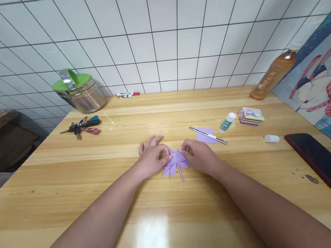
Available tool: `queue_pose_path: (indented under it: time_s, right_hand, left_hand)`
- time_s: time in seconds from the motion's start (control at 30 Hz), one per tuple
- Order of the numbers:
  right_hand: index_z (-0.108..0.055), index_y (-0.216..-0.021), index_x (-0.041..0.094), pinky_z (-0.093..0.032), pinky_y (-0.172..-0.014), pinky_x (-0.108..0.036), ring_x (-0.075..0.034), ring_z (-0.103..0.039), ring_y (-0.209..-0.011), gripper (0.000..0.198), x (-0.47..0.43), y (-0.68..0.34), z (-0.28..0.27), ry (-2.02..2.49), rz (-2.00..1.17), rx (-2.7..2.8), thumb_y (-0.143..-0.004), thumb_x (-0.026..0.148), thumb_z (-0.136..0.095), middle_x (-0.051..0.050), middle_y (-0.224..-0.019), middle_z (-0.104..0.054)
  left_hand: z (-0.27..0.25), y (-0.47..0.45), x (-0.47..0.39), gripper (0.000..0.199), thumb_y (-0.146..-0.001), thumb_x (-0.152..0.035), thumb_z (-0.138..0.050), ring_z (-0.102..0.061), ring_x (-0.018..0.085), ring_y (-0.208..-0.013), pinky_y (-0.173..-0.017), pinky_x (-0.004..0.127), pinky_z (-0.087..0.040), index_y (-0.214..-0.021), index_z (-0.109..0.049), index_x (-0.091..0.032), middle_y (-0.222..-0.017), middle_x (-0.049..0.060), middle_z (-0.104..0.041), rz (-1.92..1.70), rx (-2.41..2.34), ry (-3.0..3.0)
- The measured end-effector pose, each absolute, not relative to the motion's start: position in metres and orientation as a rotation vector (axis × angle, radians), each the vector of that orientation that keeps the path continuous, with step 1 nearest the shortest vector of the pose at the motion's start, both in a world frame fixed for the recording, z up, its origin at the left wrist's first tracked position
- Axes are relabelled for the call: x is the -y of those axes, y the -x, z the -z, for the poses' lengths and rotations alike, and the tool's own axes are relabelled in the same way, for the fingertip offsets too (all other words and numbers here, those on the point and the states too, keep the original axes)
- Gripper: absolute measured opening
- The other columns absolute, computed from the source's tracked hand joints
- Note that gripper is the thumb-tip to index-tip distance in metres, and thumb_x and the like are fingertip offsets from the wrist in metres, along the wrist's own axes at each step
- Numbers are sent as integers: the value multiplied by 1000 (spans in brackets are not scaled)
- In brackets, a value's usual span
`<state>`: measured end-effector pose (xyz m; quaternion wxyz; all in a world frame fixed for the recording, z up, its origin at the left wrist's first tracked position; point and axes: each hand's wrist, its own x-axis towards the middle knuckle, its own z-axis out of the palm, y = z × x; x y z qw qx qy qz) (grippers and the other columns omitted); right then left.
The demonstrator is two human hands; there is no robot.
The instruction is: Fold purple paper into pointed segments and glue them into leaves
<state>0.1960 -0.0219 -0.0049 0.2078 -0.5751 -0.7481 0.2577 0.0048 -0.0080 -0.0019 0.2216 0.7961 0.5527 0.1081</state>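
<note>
1. head view: a purple paper leaf (177, 156) lies on the wooden table (152, 220), between the two hands; clock directions below are taken from it, twelve being toward the tiled wall (163, 45).
2. its thin stem (181, 173) points to between five and six o'clock, toward the near edge; the stem's long axis runs from there up to between eleven and twelve. pointed lobes fan out at the lower left, and two tips rise near twelve.
3. left hand (153, 159), at nine o'clock: thumb and forefinger pinched together on the leaf's edge, the other fingers spread apart over the table.
4. right hand (200, 155), at three: thumb and forefinger together, gripping the opposite edge, the rest curled in.
5. at two o'clock, a silver cutter (196, 130) lies across a purple paper piece (204, 139), its long axis running ten to four; the glue stick (227, 123) is just beyond.
6. further off: paper stack (251, 115) between two and three, phone (323, 160) near three, keys (79, 126) near ten, marker (127, 94) at eleven.
</note>
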Motion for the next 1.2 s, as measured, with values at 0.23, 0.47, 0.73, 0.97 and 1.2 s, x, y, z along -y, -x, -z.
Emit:
queue_pose_path:
  time_s: [0.23,0.47,0.73,0.97,1.2]
  right_hand:
    - [-52,-74,19,-30,-55,-21,-10,-48,-61,6,22,-196,7,1614,-695,2105,-79,19,-49,2,-66,-57]
    - [-52,-75,19,-30,-56,-21,-10,-48,-62,5,21,-196,9,1635,-681,2127,-79,19,-48,1,-70,-58]
    - [-51,-76,19,-29,-56,-21,-10,-47,-62,6,22,-194,9,1641,-625,2159,-80,18,-47,2,-70,-57]
    - [-51,-76,19,-30,-57,-21,-10,-47,-63,5,22,-195,10,1631,-622,2156,-80,19,-48,2,-72,-57]
    - [-51,-74,20,-30,-57,-21,-10,-48,-63,5,22,-195,11,1614,-609,2151,-78,18,-49,2,-71,-57]
  left_hand:
    - [6,-4,8,18,-79,-40,-51,-11,26,-136,-102,56,-6,-75,-61,-25,-144,1,-30,-260,-1505,-2207]
    - [14,-4,8,15,-77,-37,-54,-13,27,-135,-101,57,-8,-73,-60,-25,-143,0,-32,-290,-1504,-2265]
    - [5,-7,14,17,-75,-26,-57,-34,24,-122,-98,43,-25,-93,-58,-26,-130,3,-44,-573,-1379,-2400]
    - [0,-9,13,15,-83,-32,-53,-50,18,-88,-81,36,-25,-86,-68,-32,-90,-2,-65,-518,-1193,-2505]
    - [5,-6,10,8,-77,-31,-61,-53,17,-85,-79,36,-20,-81,-68,-30,-87,-3,-66,-456,-1167,-2466]
